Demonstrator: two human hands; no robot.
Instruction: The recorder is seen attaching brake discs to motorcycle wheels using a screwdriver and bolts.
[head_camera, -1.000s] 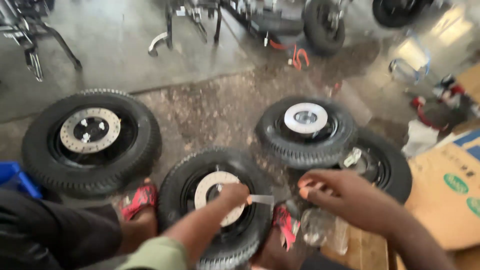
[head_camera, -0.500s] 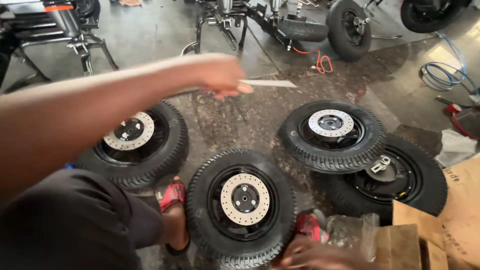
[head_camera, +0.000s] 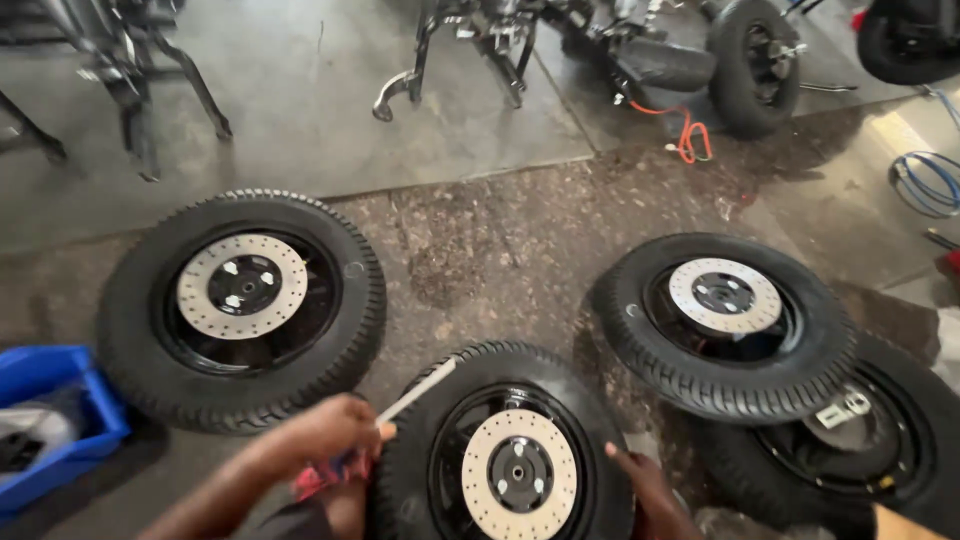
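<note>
The nearest wheel (head_camera: 510, 450) is lying flat on the floor at the near edge, its drilled brake disc (head_camera: 520, 473) facing up, between the person's 2 hands. The left hand (head_camera: 325, 435) is closing around a thin pale tool (head_camera: 415, 391), whose tip is pointing out over the tyre's upper left shoulder. The right hand (head_camera: 640, 480) is resting against the tyre's right side; whether its fingers are gripping or just touching, I cannot tell.

The risks as I judge them: the slim tool is sitting loosely in the fingers and could be slipping off the rubber, scratching the disc. The wheel is lying unclamped, so it could be sliding under a push.

3 more wheels are crowding close: 1 to the left (head_camera: 240, 305), 2 overlapping on the right (head_camera: 725, 320), leaving little room. A blue bin (head_camera: 55, 420) is sitting at the near left edge
</note>
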